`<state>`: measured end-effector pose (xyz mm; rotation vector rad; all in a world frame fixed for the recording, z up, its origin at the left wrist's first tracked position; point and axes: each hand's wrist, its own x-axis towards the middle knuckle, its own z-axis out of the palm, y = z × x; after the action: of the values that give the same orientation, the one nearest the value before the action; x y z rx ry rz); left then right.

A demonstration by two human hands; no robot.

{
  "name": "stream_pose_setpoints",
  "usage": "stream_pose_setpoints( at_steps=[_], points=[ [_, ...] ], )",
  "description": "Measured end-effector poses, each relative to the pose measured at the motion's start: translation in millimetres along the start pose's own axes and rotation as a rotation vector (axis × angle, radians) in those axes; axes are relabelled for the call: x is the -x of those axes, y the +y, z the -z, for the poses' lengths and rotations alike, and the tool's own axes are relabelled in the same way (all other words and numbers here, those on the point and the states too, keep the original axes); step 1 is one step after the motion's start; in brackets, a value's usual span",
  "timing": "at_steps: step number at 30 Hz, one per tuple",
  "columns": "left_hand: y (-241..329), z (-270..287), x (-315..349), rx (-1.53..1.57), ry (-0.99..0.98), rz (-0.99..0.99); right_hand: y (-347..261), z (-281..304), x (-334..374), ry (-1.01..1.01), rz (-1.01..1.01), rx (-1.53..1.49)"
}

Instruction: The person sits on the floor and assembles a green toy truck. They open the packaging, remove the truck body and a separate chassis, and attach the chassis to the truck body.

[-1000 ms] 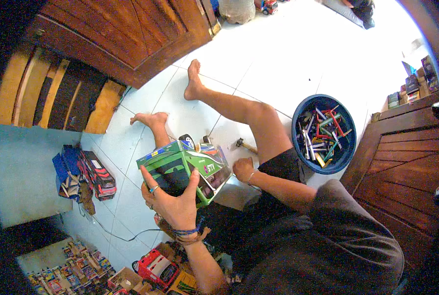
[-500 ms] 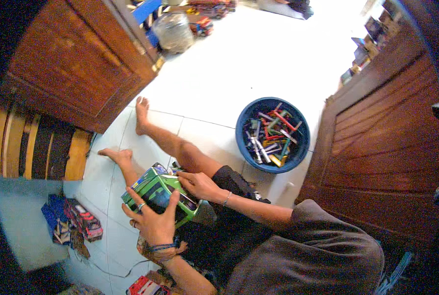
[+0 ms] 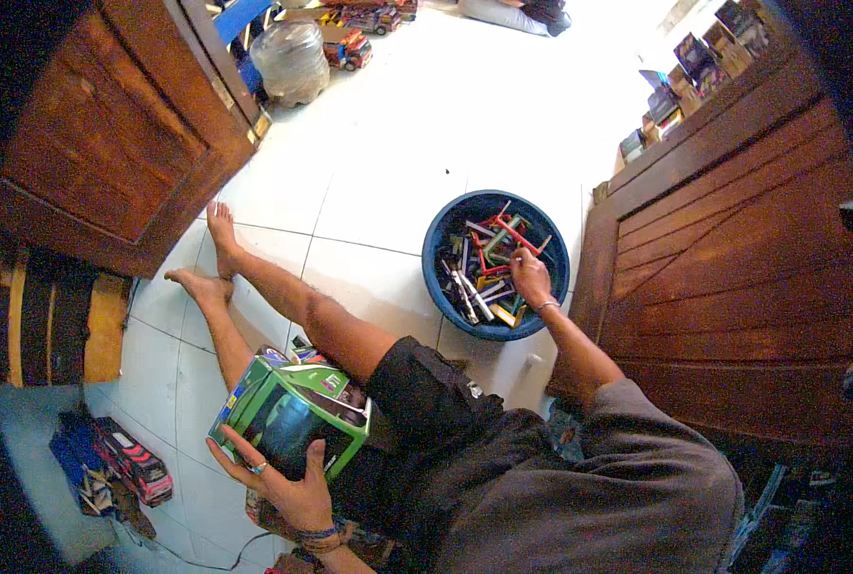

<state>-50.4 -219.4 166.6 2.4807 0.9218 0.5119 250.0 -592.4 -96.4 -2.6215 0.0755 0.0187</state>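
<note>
Right hand (image 3: 532,277), grip unclear, moved to the tub (image 3: 433,277) on white tiles (image 3: 374,273) near doors (image 3: 723,258); left hand (image 3: 293,493) holds toy (image 3: 283,421).

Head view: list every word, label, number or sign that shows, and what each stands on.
Green toy bus: small lettering on its green panel, blurred; printed words are not copied out here.
Blue-and-yellow marking on the same bus: too small to read.
Red-and-black toy bus: markings too blurred to read.
Dark items by the right-hand door: any print is too small to read.
No other lettering can be made out.
</note>
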Motion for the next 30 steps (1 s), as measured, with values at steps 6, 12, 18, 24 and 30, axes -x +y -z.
stream_pose_setpoints(
  at_steps=[6, 12, 18, 24, 30],
  points=[
    [-7, -14, 4, 0.046, 0.133, -0.003, 24, -47, -23, -0.135, 0.161, 0.297],
    [-6, -10, 2, 0.001, 0.139, -0.037, 12, -81, -42, -0.111, 0.275, 0.692],
    [-9, -4, -2, 0.085, 0.104, -0.034, 5, 34, -37, -0.039, 0.088, 0.12],
    [-5, 15, -27, 0.042, 0.167, -0.153, -14, 131, -17, -0.369, -0.172, -0.665],
    [28, 28, -45, 0.027, 0.145, -0.458, -81, 155, 14, -0.748, -0.057, -1.274]
  ],
)
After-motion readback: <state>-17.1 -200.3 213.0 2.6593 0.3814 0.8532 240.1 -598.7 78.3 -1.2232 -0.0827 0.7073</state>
